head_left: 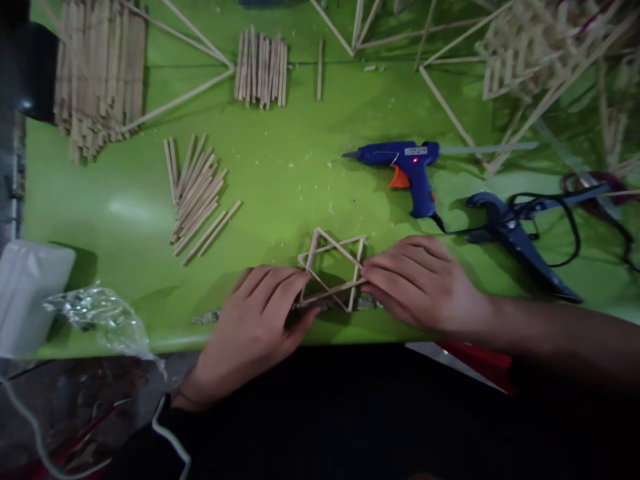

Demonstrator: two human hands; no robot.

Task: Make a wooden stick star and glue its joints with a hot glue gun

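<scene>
Here, a pale six-pointed wooden star [341, 249] is gripped at left and right by fingers of the left hand [263, 313] and right hand [427, 283].

white block [30, 297], crumpled clear plastic [107, 317]

The single view comes from a camera worn on the person's head, facing forward and steeply down onto the bench [280, 167]. It sits near enough to show the left hand [265, 310] and right hand [425, 283] whole, a little below the middle, yet takes in a wide stretch of bench beyond them. The person's dark clothing [325, 413] fills much of the bottom.
</scene>
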